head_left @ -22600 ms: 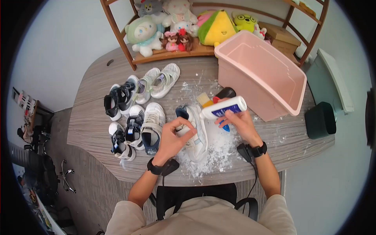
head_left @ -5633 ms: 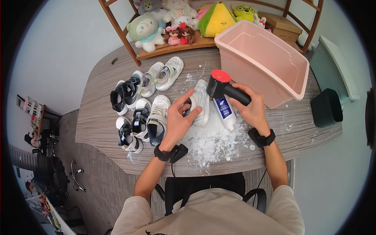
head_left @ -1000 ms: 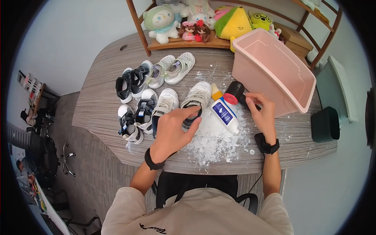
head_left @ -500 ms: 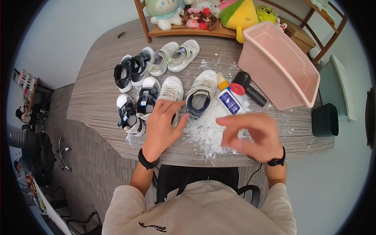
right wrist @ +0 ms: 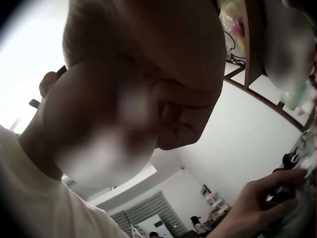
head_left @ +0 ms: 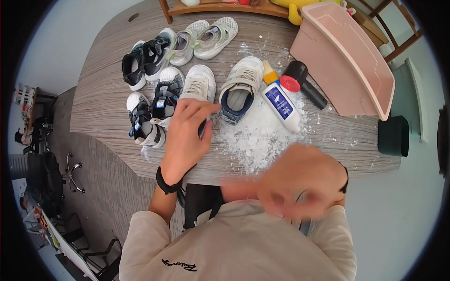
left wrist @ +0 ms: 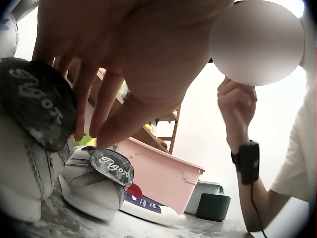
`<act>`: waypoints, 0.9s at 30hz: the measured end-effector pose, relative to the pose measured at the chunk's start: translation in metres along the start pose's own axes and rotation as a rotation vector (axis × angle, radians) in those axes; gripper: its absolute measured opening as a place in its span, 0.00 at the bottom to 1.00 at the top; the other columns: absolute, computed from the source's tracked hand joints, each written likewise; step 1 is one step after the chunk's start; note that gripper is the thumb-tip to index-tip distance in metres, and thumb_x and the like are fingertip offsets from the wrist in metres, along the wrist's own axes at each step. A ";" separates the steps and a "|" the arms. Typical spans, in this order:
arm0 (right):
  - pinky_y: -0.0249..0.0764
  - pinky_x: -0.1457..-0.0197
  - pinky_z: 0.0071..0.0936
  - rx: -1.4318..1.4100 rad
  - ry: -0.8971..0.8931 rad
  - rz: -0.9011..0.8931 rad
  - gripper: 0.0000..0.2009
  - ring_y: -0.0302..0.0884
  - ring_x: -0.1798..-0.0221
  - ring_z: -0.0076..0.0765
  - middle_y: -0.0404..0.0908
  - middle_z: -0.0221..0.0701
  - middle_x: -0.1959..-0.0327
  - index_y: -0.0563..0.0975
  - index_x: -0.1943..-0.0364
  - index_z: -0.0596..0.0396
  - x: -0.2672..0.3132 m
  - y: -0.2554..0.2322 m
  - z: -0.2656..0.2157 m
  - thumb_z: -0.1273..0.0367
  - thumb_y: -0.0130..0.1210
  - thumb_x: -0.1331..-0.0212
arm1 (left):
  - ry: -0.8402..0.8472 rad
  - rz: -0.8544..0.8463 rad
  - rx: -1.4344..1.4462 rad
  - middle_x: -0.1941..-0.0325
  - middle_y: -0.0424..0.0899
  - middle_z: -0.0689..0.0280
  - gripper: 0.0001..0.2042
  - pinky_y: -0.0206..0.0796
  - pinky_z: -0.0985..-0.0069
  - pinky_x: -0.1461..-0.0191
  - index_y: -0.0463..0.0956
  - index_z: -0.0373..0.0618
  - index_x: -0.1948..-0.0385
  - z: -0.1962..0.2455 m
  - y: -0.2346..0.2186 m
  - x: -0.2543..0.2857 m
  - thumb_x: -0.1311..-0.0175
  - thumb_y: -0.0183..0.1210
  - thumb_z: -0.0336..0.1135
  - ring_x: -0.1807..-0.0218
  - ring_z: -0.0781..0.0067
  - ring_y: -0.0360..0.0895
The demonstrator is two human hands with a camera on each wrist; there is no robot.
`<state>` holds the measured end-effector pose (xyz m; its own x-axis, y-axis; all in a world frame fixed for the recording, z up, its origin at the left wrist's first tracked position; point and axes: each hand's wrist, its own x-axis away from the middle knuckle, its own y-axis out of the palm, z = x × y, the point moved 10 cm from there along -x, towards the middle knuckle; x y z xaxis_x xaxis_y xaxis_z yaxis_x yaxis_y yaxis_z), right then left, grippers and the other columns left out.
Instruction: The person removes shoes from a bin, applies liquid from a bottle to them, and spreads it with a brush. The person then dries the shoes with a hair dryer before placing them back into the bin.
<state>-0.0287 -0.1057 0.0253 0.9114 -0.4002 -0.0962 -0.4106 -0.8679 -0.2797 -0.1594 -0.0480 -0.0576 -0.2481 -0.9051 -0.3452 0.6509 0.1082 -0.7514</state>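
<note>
My left hand (head_left: pixel 187 136) is over the rear of a white sneaker (head_left: pixel 199 80), its fingers loosely bent and gripping nothing; contact is unclear. In the left wrist view its fingers hang beside a dark heel tab (left wrist: pixel 39 104). Another white sneaker (head_left: pixel 243 79) with a navy lining stands upright to the right. Close beside that one are a white bottle (head_left: pixel 282 105) with a blue label, a yellow-banded brush (head_left: pixel 269 75) and a black device (head_left: pixel 300 77) with a red face. My blurred right hand (head_left: pixel 300 182) is raised toward the head, empty, fingers curled in the left wrist view.
More shoes (head_left: pixel 161 96) stand in two rows at the left. White powder (head_left: pixel 255 140) covers the tabletop near the bottle. A pink bin (head_left: pixel 342 61) stands at the right, with a dark green container (head_left: pixel 393 136) beyond it. A wooden shelf (head_left: pixel 225 8) borders the back.
My right hand has left the black device and risen toward the head. My left hand has moved from the navy-lined sneaker to the sneaker on its left. The head view has tilted down.
</note>
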 end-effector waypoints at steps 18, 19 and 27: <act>0.73 0.54 0.45 0.657 0.307 0.298 0.20 0.79 0.57 0.57 0.81 0.49 0.63 0.77 0.47 0.63 -0.012 -0.035 0.116 0.64 0.62 0.38 | -0.015 0.031 0.005 0.72 0.82 0.64 0.14 0.68 0.69 0.67 0.84 0.45 0.61 0.046 -0.030 0.033 0.52 0.72 0.25 0.70 0.62 0.77; 0.73 0.54 0.45 0.658 0.305 0.295 0.20 0.79 0.57 0.57 0.81 0.49 0.63 0.77 0.47 0.63 -0.015 -0.033 0.115 0.64 0.62 0.38 | 0.020 0.117 0.018 0.72 0.82 0.65 0.14 0.68 0.70 0.67 0.84 0.44 0.62 0.053 -0.044 0.033 0.53 0.72 0.24 0.71 0.63 0.76; 0.74 0.48 0.47 0.562 -0.065 0.265 0.19 0.77 0.48 0.61 0.80 0.49 0.52 0.76 0.46 0.63 -0.031 -0.018 0.097 0.72 0.61 0.42 | 0.262 0.080 0.031 0.72 0.79 0.70 0.16 0.71 0.69 0.67 0.83 0.48 0.57 0.080 -0.037 0.014 0.50 0.69 0.26 0.65 0.64 0.75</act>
<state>-0.0465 -0.0489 -0.0597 0.7877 -0.5465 -0.2842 -0.5615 -0.4472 -0.6962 -0.1290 -0.0976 0.0103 -0.3692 -0.7568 -0.5393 0.6968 0.1585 -0.6995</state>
